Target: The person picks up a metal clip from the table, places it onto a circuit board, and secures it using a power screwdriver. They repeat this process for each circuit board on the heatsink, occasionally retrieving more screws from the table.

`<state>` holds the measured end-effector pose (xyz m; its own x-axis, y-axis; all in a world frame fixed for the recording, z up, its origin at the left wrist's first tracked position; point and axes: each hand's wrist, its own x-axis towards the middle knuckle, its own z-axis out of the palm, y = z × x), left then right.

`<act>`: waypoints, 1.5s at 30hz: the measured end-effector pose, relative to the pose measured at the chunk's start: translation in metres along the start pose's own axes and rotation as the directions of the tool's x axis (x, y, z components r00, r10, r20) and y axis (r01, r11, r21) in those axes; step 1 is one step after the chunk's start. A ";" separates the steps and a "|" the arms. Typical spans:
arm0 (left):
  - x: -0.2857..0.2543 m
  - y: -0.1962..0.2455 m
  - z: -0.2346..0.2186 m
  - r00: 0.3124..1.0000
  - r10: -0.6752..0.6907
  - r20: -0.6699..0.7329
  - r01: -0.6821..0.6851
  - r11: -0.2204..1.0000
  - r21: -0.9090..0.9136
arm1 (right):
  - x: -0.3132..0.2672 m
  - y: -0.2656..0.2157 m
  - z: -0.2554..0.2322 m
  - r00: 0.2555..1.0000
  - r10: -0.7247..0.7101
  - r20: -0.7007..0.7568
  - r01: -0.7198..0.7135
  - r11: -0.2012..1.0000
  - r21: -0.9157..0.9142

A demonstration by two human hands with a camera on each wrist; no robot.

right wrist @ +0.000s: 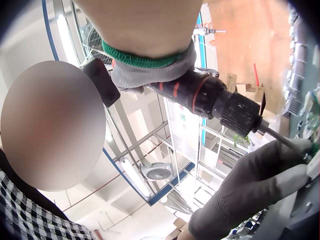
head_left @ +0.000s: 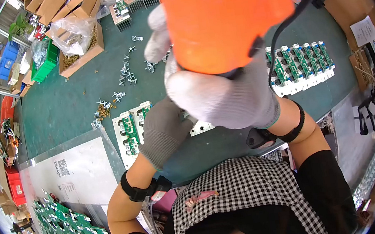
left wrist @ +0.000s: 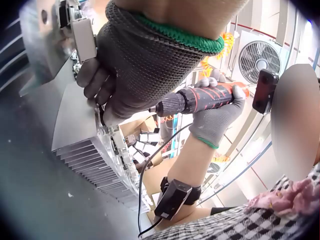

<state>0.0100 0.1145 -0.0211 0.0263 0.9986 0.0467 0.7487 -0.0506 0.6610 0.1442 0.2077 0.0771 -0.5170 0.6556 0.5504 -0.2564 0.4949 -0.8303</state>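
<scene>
An orange and black power screwdriver is gripped by the gloved right hand, its body standing up toward the head camera. In the left wrist view the right hand wraps round the tool. The gloved left hand is at a white-edged circuit board on a finned metal heat sink, fingers bent down onto it. In the right wrist view the tool's thin bit reaches down beside the fingertips of the left hand. Whether those fingers pinch a small part is hidden.
Mounted green boards stand in a row at the right. Loose metal clips and brass screws lie on the green table. A cardboard box and green bin sit at the back left. The tool's black cable hangs right.
</scene>
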 end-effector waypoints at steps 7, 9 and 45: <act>-0.001 -0.009 0.008 1.000 0.001 -0.013 -0.001 1.000 0.022 | 0.004 -0.002 0.011 0.993 0.016 -0.115 -0.008 0.998 0.067; 0.000 -0.008 0.008 0.999 0.021 -0.030 -0.020 0.999 0.051 | 0.004 -0.003 0.010 0.993 0.064 -0.095 -0.056 0.995 0.086; 0.107 -0.025 -0.034 0.957 0.128 0.261 -0.248 0.827 0.504 | 0.003 -0.004 -0.104 0.962 -0.004 -0.274 0.005 1.000 0.003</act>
<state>-0.0281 0.2223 -0.0072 0.2938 0.9536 -0.0658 0.9467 -0.2808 0.1579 0.2288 0.2669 0.0914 -0.2728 0.7849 0.5564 -0.2611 0.4962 -0.8280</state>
